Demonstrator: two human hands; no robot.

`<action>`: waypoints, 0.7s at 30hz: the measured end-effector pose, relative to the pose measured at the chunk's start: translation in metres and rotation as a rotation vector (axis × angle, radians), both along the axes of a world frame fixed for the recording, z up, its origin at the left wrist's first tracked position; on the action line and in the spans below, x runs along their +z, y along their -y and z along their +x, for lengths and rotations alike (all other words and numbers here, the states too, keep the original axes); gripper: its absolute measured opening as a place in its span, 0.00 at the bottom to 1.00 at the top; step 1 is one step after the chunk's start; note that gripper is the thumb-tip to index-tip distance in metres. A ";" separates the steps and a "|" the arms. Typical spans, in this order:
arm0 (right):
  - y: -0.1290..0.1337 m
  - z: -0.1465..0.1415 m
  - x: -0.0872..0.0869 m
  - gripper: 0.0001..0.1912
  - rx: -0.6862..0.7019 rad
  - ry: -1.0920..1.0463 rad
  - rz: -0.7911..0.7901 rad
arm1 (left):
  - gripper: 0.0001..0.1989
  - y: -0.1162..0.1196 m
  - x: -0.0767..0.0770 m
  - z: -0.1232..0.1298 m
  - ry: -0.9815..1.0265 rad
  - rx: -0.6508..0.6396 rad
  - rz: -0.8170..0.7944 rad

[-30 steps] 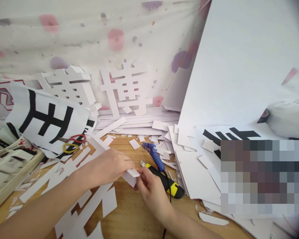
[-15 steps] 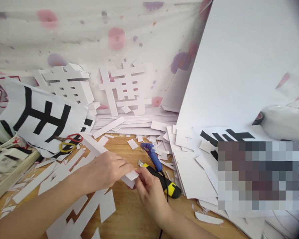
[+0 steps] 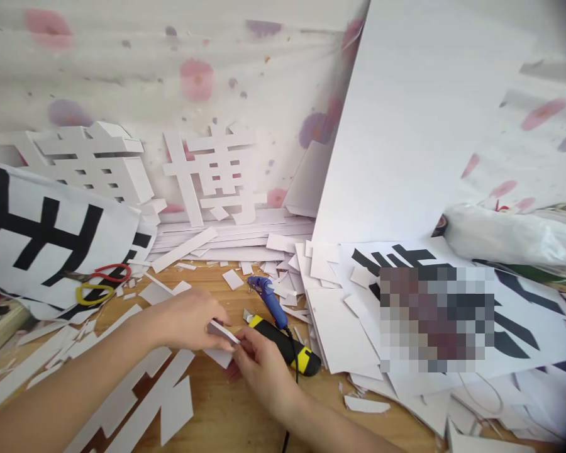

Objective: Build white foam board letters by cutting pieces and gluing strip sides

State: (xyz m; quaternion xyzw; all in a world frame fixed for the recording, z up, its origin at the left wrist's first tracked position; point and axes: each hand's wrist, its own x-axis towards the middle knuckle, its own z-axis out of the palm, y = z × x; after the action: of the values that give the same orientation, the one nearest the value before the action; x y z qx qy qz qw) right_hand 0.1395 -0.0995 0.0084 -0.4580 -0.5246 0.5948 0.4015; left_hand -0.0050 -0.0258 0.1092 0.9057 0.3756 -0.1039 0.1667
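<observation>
My left hand [image 3: 195,319] is closed on a small white foam board strip [image 3: 223,331], pinching it between thumb and fingers. My right hand [image 3: 260,362] grips the strip's right end, its fingertips close to the left thumb. Another white face of the board [image 3: 218,357] shows just below the fingers. Behind my right hand lies a black and yellow utility knife [image 3: 283,343], its blade toward the far left. A blue glue gun [image 3: 270,300] rests beyond the knife, and its black cord runs over the knife and down behind my right wrist.
Red and yellow scissors [image 3: 104,284] lie at left beside a curled printed sheet [image 3: 42,226]. White cut-out characters [image 3: 188,182] lean on the flowered curtain. Foam offcuts litter the wooden table [image 3: 238,418]. A tall white board [image 3: 387,138] stands at right behind stacked pieces [image 3: 334,327].
My view has turned right, so the scene sits farther left. The held strip has been tilted, showing a narrow face between my fingers where a flat end showed before.
</observation>
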 end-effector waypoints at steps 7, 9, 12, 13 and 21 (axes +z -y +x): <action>0.000 0.007 -0.002 0.07 -0.002 0.058 0.010 | 0.25 -0.005 -0.009 0.004 -0.010 0.008 -0.014; 0.000 0.008 0.000 0.08 -0.024 0.102 0.038 | 0.25 -0.005 -0.012 0.006 0.016 -0.010 0.025; 0.001 0.008 0.004 0.09 -0.038 0.129 0.076 | 0.26 -0.005 -0.014 0.007 0.021 -0.036 0.079; 0.001 0.007 0.005 0.09 -0.039 0.125 0.080 | 0.26 -0.004 -0.014 0.008 0.011 -0.045 0.086; 0.003 0.004 -0.003 0.05 0.015 -0.001 -0.076 | 0.08 -0.003 -0.009 0.001 0.089 -0.041 -0.021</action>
State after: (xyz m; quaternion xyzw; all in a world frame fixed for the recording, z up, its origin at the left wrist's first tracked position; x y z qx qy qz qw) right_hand 0.1433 -0.1026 0.0051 -0.4687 -0.5049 0.6174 0.3797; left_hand -0.0039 -0.0233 0.1006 0.9151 0.3482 -0.0709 0.1905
